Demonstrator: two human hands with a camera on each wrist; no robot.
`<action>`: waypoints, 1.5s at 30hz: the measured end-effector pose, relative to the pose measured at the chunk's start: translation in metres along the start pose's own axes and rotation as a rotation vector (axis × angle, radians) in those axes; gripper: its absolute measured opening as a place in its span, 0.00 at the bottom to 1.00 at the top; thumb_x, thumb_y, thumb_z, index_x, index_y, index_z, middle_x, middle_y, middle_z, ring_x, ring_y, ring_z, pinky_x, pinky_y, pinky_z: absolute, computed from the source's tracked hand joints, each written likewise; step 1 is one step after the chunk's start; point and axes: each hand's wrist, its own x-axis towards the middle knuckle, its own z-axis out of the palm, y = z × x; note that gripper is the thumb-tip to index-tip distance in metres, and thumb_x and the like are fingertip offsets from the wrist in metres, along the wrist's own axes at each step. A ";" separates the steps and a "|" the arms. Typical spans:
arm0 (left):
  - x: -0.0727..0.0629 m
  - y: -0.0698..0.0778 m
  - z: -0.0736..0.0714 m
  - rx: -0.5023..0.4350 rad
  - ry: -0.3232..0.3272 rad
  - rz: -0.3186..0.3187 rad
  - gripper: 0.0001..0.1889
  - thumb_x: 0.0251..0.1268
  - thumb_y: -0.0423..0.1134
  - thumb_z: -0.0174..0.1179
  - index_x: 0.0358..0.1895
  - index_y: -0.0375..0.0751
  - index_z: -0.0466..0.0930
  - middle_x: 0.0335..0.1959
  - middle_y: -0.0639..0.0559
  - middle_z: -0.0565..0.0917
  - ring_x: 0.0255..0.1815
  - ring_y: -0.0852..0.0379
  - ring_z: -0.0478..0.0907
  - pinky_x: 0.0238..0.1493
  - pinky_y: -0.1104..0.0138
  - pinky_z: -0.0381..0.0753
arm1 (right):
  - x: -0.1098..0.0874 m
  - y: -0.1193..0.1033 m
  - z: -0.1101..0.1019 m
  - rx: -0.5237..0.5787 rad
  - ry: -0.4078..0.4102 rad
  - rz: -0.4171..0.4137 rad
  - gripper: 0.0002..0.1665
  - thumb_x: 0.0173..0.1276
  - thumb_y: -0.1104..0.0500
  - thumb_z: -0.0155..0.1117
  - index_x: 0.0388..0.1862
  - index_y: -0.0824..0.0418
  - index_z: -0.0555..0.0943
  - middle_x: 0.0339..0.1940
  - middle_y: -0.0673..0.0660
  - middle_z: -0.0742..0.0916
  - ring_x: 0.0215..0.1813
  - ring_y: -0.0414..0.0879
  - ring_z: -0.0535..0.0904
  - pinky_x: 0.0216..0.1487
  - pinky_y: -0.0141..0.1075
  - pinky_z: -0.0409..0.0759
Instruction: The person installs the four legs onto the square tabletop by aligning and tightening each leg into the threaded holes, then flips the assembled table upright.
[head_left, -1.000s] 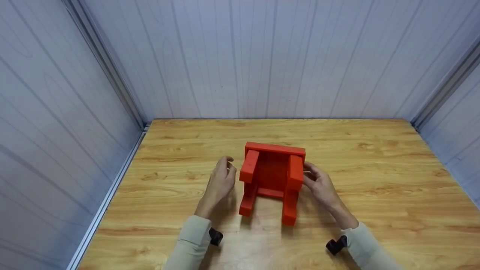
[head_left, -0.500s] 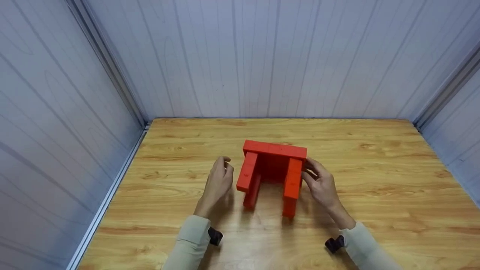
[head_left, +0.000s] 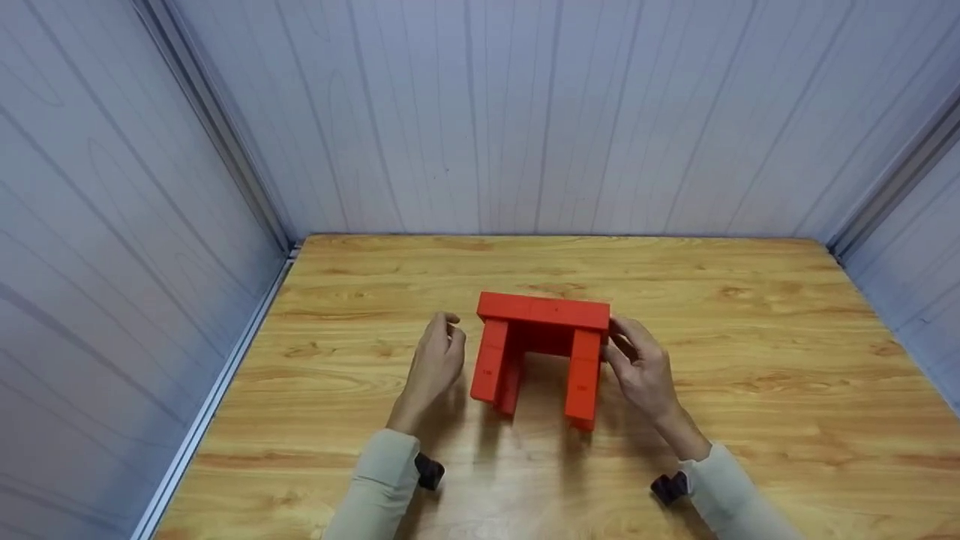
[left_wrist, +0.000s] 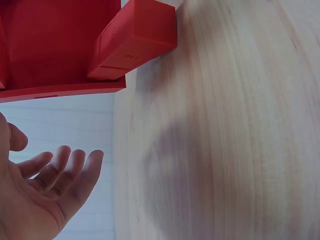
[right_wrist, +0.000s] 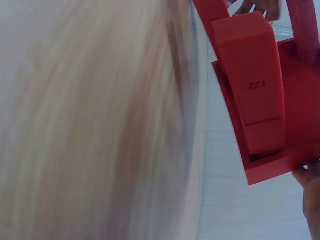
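A small red stool (head_left: 544, 310) with several square legs is held tilted over the table, its legs pointing down and towards the person. My right hand (head_left: 646, 375) grips the stool at its right side, thumb and fingers at the seat's edge. In the right wrist view that right hand (right_wrist: 311, 192) is partly hidden behind the seat. To the left of the stool, my left hand (head_left: 439, 360) is held apart from it with loosely bent fingers. The left wrist view shows this left hand (left_wrist: 45, 190) with nothing in it, below the seat's edge.
The wood-grain table (head_left: 750, 360) lies beneath the stool and the hands. A pale panelled wall (head_left: 510, 120) rises behind it, with another wall (head_left: 112, 225) at the left side. A black wrist device (head_left: 430, 472) sits on the left sleeve.
The stool has tipped in the right hand, its upper legs swinging down and its underside turning from view. Both hands have hardly shifted; the left moved slightly left.
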 end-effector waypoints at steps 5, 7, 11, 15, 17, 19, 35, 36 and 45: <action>0.000 -0.002 -0.001 0.000 -0.018 -0.011 0.11 0.70 0.37 0.43 0.49 0.40 0.71 0.37 0.50 0.76 0.37 0.56 0.72 0.39 0.62 0.73 | 0.003 -0.001 0.001 0.035 -0.025 -0.167 0.25 0.54 0.84 0.60 0.53 0.82 0.73 0.49 0.69 0.81 0.60 0.46 0.77 0.63 0.37 0.72; -0.001 -0.003 -0.001 0.006 -0.023 -0.012 0.11 0.70 0.37 0.43 0.49 0.38 0.72 0.37 0.49 0.76 0.37 0.56 0.72 0.39 0.62 0.73 | 0.004 -0.001 0.001 0.033 -0.040 -0.219 0.22 0.58 0.80 0.61 0.53 0.82 0.73 0.49 0.71 0.80 0.61 0.47 0.77 0.64 0.38 0.71; -0.002 -0.004 -0.001 0.021 -0.042 -0.013 0.11 0.71 0.37 0.45 0.49 0.36 0.73 0.37 0.49 0.76 0.37 0.55 0.73 0.39 0.62 0.74 | 0.005 -0.001 0.000 0.003 -0.043 -0.285 0.19 0.63 0.72 0.61 0.52 0.82 0.74 0.48 0.70 0.81 0.59 0.49 0.77 0.64 0.38 0.72; -0.004 -0.005 -0.001 0.031 -0.058 -0.011 0.11 0.71 0.38 0.45 0.48 0.36 0.73 0.37 0.48 0.77 0.37 0.55 0.74 0.39 0.62 0.75 | 0.006 0.000 -0.003 -0.012 -0.030 -0.301 0.19 0.63 0.70 0.61 0.51 0.82 0.74 0.49 0.67 0.81 0.56 0.51 0.78 0.63 0.40 0.73; -0.004 -0.006 -0.001 0.034 -0.067 -0.010 0.12 0.72 0.39 0.44 0.48 0.35 0.73 0.37 0.49 0.77 0.37 0.55 0.74 0.38 0.62 0.75 | 0.006 0.002 -0.004 -0.003 -0.030 -0.301 0.19 0.63 0.71 0.62 0.50 0.83 0.74 0.49 0.69 0.81 0.55 0.54 0.78 0.63 0.40 0.73; -0.004 -0.006 -0.001 0.037 -0.080 -0.009 0.14 0.72 0.40 0.44 0.49 0.34 0.73 0.37 0.49 0.77 0.37 0.55 0.74 0.38 0.62 0.75 | 0.006 0.003 -0.005 -0.010 -0.031 -0.311 0.19 0.63 0.71 0.62 0.50 0.83 0.73 0.49 0.70 0.81 0.55 0.55 0.79 0.63 0.40 0.73; -0.004 -0.005 0.000 0.044 -0.104 -0.008 0.13 0.72 0.38 0.47 0.50 0.34 0.72 0.38 0.48 0.77 0.39 0.55 0.75 0.40 0.61 0.76 | 0.006 0.007 -0.004 -0.079 0.034 -0.358 0.19 0.63 0.68 0.63 0.48 0.83 0.75 0.47 0.74 0.81 0.50 0.64 0.79 0.60 0.37 0.76; -0.005 -0.005 0.000 0.042 -0.103 -0.013 0.13 0.72 0.39 0.47 0.50 0.34 0.73 0.38 0.48 0.77 0.39 0.55 0.75 0.40 0.61 0.76 | 0.007 0.007 -0.004 -0.085 0.035 -0.360 0.19 0.63 0.68 0.63 0.48 0.82 0.75 0.47 0.74 0.81 0.51 0.64 0.79 0.61 0.37 0.76; -0.004 -0.003 0.000 0.040 -0.104 -0.021 0.14 0.72 0.40 0.47 0.51 0.35 0.73 0.39 0.49 0.77 0.40 0.55 0.76 0.41 0.61 0.77 | 0.007 0.012 -0.006 -0.052 0.025 -0.358 0.19 0.63 0.68 0.64 0.47 0.82 0.75 0.47 0.75 0.81 0.52 0.65 0.78 0.61 0.38 0.76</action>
